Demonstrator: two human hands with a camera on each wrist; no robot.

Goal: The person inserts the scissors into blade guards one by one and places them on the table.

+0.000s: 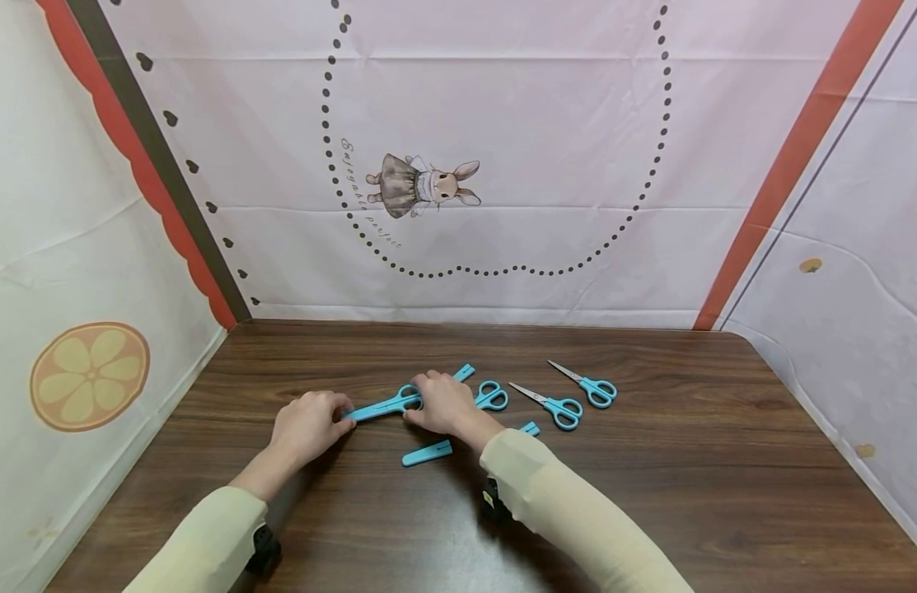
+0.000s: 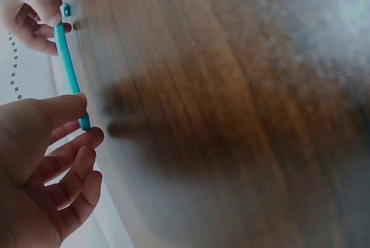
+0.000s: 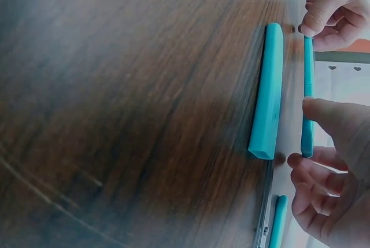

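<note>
Head: left hand [image 1: 310, 424] pinches sheathed scissors [image 1: 378, 408] by the tip, left of table [image 1: 651, 511] centre; right hand [image 1: 445, 405] pinches handles [image 1: 402, 402], likely for steadiness
Left wrist: opposed ends, probably for alignment
Right wrist: loose sheath [image 3: 269, 92] lies nearer, apparently parked

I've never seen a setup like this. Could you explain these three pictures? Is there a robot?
No robot here: just a person's bare left hand and right hand. The wide picture comes from a camera on the person's head, looking forward and down. The two close-ups come from wrist cameras, one on each arm.

On the table lie two bare-bladed scissors, a third pair partly hidden by the right hand, and three loose covers.

The held pair has its blades inside a fourth cover. The left hand pinches the cover's tip; the right hand holds the handle end.
</note>
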